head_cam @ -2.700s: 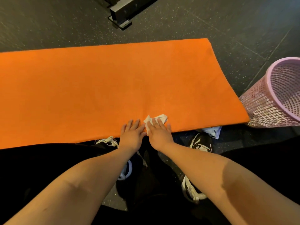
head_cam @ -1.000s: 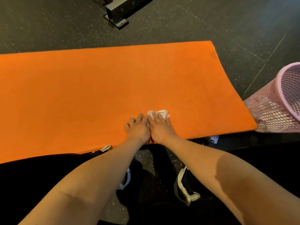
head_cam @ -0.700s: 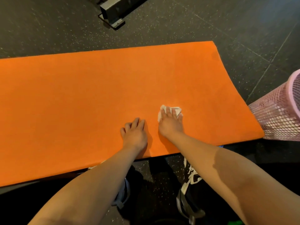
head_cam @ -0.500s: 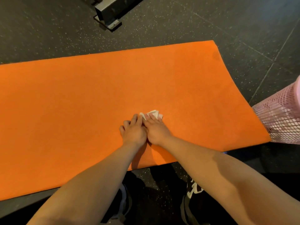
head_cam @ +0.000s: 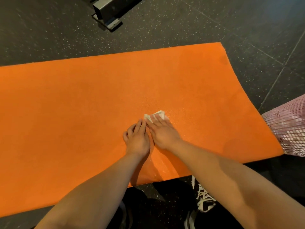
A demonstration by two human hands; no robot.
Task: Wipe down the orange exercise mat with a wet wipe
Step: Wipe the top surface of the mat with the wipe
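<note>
Dark speckled rubber floor point(head_cam: 181, 22) filling view, thin tile seams running diagonally at right. Grey metal equipment base point(head_cam: 107, 12) sitting at top edge, partly cropped. Pink mesh basket point(head_cam: 290, 128) poking in at right edge. Soft light glinting off floor at top right.

The dark speckled floor point(head_cam: 181, 22) under you carries the orange mat point(head_cam: 82, 104) spread flat, a pink mesh basket point(head_cam: 290, 126) just beside its right end, a grey metal base point(head_cam: 107, 12) beyond its far edge, and your black-and-white shoe point(head_cam: 204, 199) near its near edge.
</note>
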